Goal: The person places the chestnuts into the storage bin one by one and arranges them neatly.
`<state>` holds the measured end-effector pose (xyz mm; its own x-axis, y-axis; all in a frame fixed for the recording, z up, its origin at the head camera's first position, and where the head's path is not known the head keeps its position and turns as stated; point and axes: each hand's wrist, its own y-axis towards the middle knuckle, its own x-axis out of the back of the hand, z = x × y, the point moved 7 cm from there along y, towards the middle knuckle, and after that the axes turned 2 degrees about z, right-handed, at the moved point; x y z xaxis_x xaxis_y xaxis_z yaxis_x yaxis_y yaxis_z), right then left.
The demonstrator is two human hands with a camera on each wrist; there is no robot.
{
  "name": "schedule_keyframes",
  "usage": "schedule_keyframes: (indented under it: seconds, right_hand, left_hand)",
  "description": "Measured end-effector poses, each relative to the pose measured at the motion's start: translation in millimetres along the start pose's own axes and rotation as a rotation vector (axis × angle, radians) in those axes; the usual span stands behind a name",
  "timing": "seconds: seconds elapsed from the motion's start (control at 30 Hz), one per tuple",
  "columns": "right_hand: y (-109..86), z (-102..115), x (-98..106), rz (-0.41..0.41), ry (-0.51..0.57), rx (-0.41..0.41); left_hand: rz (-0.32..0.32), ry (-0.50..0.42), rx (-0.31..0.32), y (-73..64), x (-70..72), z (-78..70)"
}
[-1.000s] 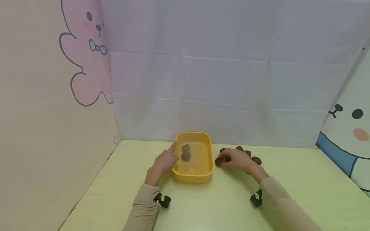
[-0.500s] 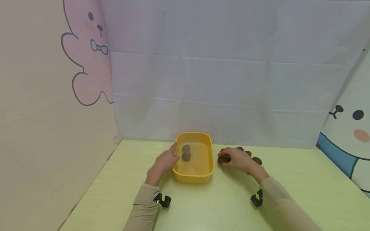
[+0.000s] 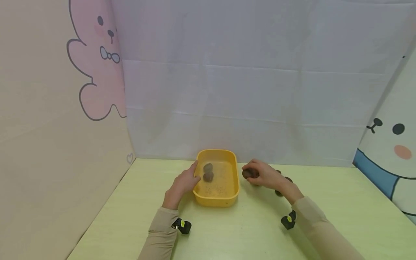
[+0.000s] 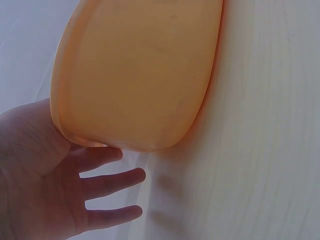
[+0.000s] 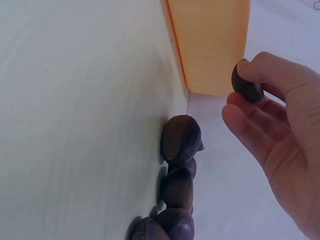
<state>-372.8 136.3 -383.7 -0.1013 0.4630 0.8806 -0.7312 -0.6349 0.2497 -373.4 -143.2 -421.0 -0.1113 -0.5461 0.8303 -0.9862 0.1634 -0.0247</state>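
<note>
Both sleeved arms (image 3: 161, 233) stretch forward, wrists (image 3: 170, 199) well apart. The left hand (image 3: 183, 183) grips with its thumb (image 3: 196, 179), other fingers (image 4: 112, 184) spread apart — the right hand (image 3: 268, 176) pinches between thumb and bent fingers.

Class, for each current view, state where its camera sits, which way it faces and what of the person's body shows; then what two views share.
Head: worn on the head, looking forward and down at a yellow, rounded-rectangular plastic tub; left hand, right hand and beige fabric sleeves show.
Left wrist: on that wrist, facing the tub's outer wall; only the left hand shows.
Right wrist: on that wrist, facing rounded brown chestnuts; only the right hand, pinching one, shows.
Both wrist views share the tub.
</note>
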Motion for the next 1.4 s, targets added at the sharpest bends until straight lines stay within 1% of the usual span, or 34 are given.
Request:
schedule_keyframes:
  seconds: [0.23, 0.37, 0.57, 0.77, 0.9, 1.03, 1.23, 1.33, 1.4]
  right_hand:
    - [5.7, 18.3, 8.9, -0.039, 0.1, 0.056]
    - [13.0, 29.4, 12.3, -0.049, 0.078, 0.076]
    - [23.4, 44.8, 13.3, -0.041, 0.055, 0.109]
    - [39.2, 61.9, 12.4, -0.044, -0.01, 0.146]
    - [49.0, 69.2, 8.6, -0.02, -0.024, 0.14]
    - [57.7, 71.8, 4.6, 0.002, -0.03, 0.13]
    - [69.4, 76.4, -0.3, 0.031, 0.016, 0.135]
    - [76.4, 79.6, -6.8, 0.073, 0.028, 0.143]
    - [81.0, 81.8, -12.8, 0.116, 0.059, 0.145]
  left_hand:
    - [-0.007, -0.003, 0.0, 0.1, 0.1, 1.5]
    - [-0.009, 0.002, 0.002, -0.6, 0.9, 1.5]
    - [-0.006, 0.01, 0.006, 0.1, 0.4, 3.5]
    - [-0.006, 0.005, 0.012, 1.4, -0.2, 5.5]
    - [-0.008, 0.007, 0.017, 0.7, 0.8, 3.9]
    - [-0.011, 0.009, 0.008, -0.1, 1.5, 0.2]
    - [-0.013, 0.021, 0.001, 1.3, 0.5, -1.0]
    - [-0.013, 0.018, 0.005, 1.7, 0.6, -0.2]
    - [-0.013, 0.014, 0.006, 1.3, 0.6, -0.1]
